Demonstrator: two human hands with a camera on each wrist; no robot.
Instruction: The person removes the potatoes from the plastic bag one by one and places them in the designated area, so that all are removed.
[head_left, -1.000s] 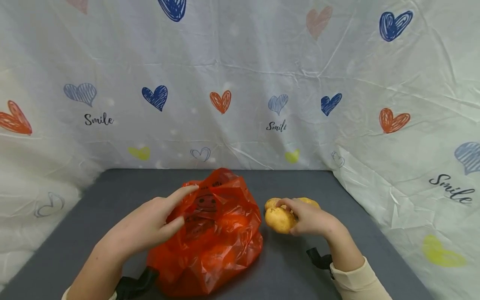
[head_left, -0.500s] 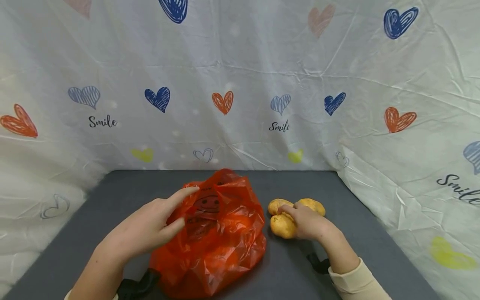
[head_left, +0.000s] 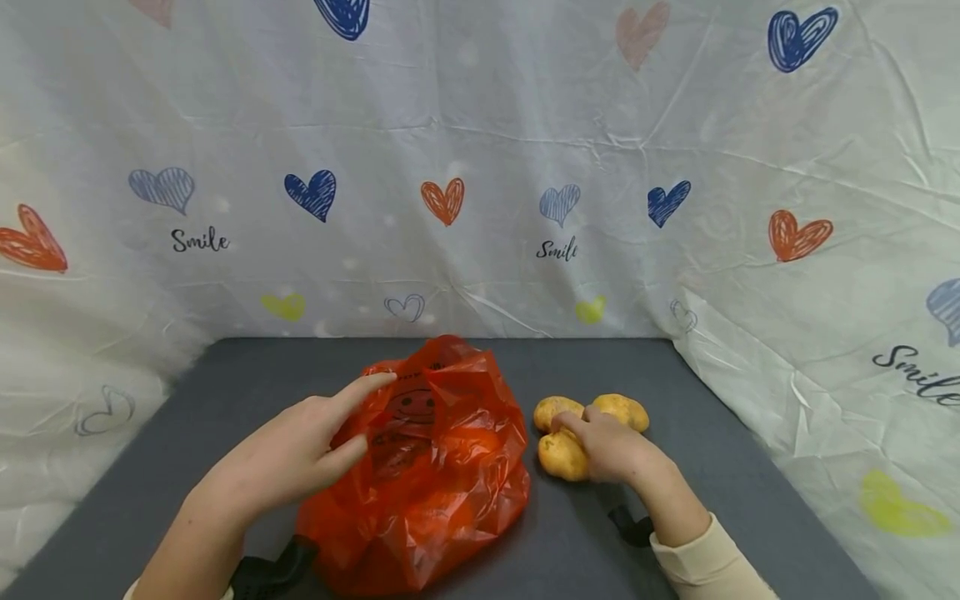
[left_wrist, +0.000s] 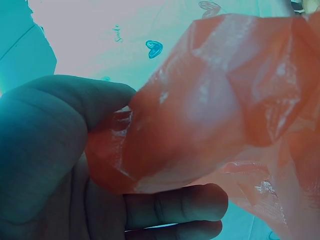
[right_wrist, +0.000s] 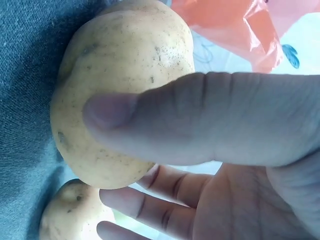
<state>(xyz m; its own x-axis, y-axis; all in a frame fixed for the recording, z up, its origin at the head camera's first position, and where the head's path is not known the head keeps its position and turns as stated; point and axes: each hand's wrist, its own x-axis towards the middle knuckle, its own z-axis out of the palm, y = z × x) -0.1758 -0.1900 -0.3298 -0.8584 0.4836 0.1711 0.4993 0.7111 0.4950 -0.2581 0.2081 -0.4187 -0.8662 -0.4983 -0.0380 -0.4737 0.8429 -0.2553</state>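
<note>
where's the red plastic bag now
In the head view, the red plastic bag sits on the dark grey table left of centre, with the left hand at its left and three rounded yellow-brown potatoes to its right.

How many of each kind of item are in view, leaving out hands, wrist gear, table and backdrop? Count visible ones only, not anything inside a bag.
Potatoes: 3
Red plastic bag: 1
Total: 4
</note>
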